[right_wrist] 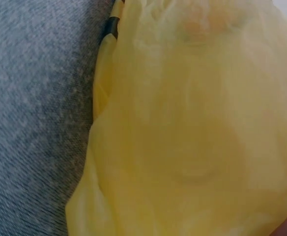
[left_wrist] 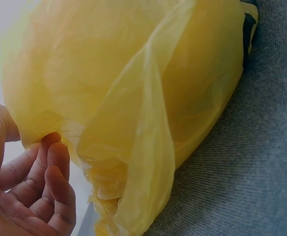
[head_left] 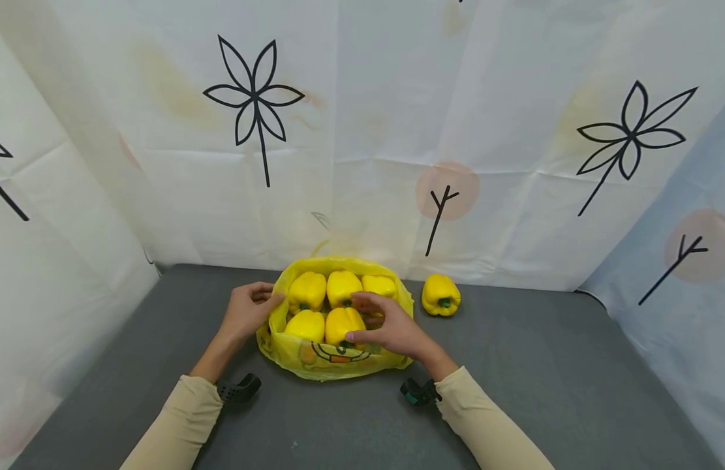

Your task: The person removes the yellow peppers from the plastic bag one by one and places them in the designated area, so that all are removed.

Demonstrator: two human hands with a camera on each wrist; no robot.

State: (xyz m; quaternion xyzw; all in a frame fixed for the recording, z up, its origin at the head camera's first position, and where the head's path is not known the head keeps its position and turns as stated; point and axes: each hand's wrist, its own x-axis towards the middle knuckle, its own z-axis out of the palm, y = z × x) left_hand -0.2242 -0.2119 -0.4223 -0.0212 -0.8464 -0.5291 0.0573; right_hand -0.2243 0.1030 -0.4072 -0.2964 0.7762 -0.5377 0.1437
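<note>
A yellow plastic bag [head_left: 333, 367] stands with its mouth spread, holding several yellow bell peppers [head_left: 307, 292]. At the bag's left side my left hand [head_left: 250, 310] pinches the rim between thumb and fingers. In the left wrist view, the fingertips of that hand [left_wrist: 33, 189] meet the thin plastic. My right hand [head_left: 391, 326] reaches into the mouth from the right, thumb and fingers curved about the front middle bell pepper [head_left: 343, 324]. The hand hides the bag's front right inside. Mostly bag plastic [right_wrist: 197, 123] fills the right wrist view.
One more yellow bell pepper [head_left: 440, 295] lies on the grey tabletop [head_left: 544, 378], right of the bag near the back edge. A white cloth [head_left: 374, 117] with printed leaf drawings hangs behind and along the sides.
</note>
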